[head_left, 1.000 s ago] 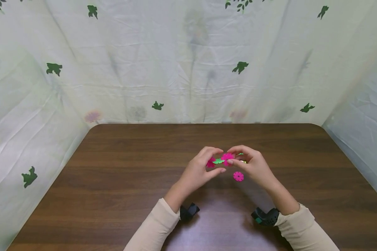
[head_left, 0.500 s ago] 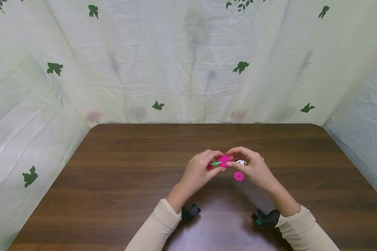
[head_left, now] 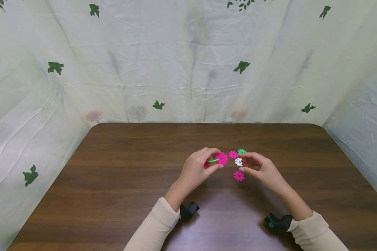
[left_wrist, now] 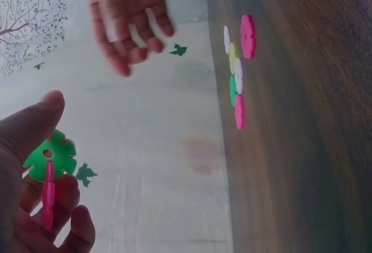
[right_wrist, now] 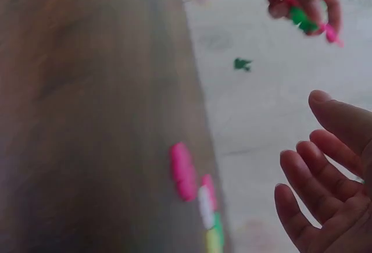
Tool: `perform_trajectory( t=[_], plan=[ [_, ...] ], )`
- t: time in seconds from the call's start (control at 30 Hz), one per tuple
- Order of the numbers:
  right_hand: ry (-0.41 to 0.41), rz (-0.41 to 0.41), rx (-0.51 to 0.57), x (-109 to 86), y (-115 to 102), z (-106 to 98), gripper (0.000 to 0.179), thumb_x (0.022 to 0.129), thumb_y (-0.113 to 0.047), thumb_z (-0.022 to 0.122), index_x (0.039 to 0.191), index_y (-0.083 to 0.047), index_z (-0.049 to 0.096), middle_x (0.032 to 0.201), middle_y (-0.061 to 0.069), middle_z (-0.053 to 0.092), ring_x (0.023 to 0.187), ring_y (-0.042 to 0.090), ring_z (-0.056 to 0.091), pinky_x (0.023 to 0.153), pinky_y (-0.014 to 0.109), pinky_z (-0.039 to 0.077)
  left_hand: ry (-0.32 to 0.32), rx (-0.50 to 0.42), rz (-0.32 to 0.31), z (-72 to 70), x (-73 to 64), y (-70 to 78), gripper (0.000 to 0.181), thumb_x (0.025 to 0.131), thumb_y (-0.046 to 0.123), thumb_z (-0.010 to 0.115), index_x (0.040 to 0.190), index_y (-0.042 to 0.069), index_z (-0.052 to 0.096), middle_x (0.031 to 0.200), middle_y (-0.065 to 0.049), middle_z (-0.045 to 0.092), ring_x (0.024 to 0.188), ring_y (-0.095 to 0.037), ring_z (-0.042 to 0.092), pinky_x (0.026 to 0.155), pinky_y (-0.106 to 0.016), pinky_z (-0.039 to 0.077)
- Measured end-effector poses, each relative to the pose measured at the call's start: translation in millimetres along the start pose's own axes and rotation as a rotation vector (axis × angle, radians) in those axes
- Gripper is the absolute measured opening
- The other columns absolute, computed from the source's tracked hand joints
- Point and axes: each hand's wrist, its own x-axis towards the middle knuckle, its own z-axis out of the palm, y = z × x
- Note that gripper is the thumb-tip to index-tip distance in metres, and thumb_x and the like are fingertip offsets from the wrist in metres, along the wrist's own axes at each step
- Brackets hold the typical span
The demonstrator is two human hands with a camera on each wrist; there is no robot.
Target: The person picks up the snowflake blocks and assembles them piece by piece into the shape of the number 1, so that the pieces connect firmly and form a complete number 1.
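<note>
Notched plastic discs are joined in a short chain: a pink disc (head_left: 222, 157), a green disc (left_wrist: 65, 154) seen edge-on from above, and another pink disc partly hidden by fingers. My left hand (head_left: 197, 166) pinches this chain above the table. To its right, my right hand (head_left: 265, 171) holds nothing; its fingers are relaxed and spread from the thumb in the right wrist view. Near those fingertips lie a white disc (head_left: 237, 161), a loose pink disc (head_left: 233, 154) and a loose green disc (head_left: 242, 152). A separate pink disc (head_left: 239, 176) lies closer to me.
A yellow disc (left_wrist: 233, 59) and a further white disc (left_wrist: 227, 39) lie in the loose row, hidden behind my right hand in the head view. The brown wooden table (head_left: 128, 174) ends at a pale curtain (head_left: 128, 62) with dark green bird shapes.
My right hand has let go of the chain's pink disc and moved right, uncovering the loose discs. My left hand keeps the chain, which has shifted slightly left.
</note>
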Motion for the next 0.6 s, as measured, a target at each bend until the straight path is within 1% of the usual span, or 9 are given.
perform_trajectory(
  t=[0.1,0.27,0.47,0.6],
  plan=[
    [-0.011,0.021,-0.001,-3.0,13.8,1.1,0.037,0.075,-0.011,0.072,0.108,-0.002,0.059,0.092,0.011,0.06,0.078,0.014,0.058,0.068,0.025,0.048,0.001,0.005,0.001,-0.1,0.3,0.1,0.034,0.071,0.022,0.077,0.1,0.009,0.063,0.086,0.004,0.061,0.074,-0.006,0.053,0.065,-0.021,0.042],
    [-0.042,0.022,-0.006,-4.5,30.0,5.1,0.034,0.076,-0.009,0.072,0.106,0.0,0.06,0.091,0.013,0.061,0.076,0.014,0.058,0.067,0.025,0.048,0.001,0.012,0.0,-0.2,0.4,0.2,0.034,0.072,0.021,0.077,0.1,0.009,0.063,0.085,0.004,0.061,0.073,-0.007,0.053,0.065,-0.021,0.042],
    [-0.113,0.073,-0.058,-6.0,43.3,9.6,0.032,0.076,-0.013,0.072,0.104,-0.002,0.062,0.089,0.005,0.06,0.07,0.011,0.055,0.062,0.025,0.046,-0.002,0.015,-0.006,-0.3,0.5,0.7,0.035,0.071,0.022,0.077,0.101,0.009,0.063,0.085,0.005,0.06,0.073,-0.005,0.052,0.065,-0.021,0.042],
    [-0.129,0.048,-0.13,-6.2,47.4,13.2,0.03,0.075,-0.014,0.073,0.102,-0.003,0.064,0.085,0.001,0.056,0.068,0.01,0.05,0.059,0.025,0.044,-0.009,0.015,-0.013,-0.4,0.7,0.9,0.036,0.071,0.023,0.077,0.101,0.009,0.062,0.086,0.005,0.06,0.074,-0.005,0.052,0.065,-0.021,0.042]
  ],
)
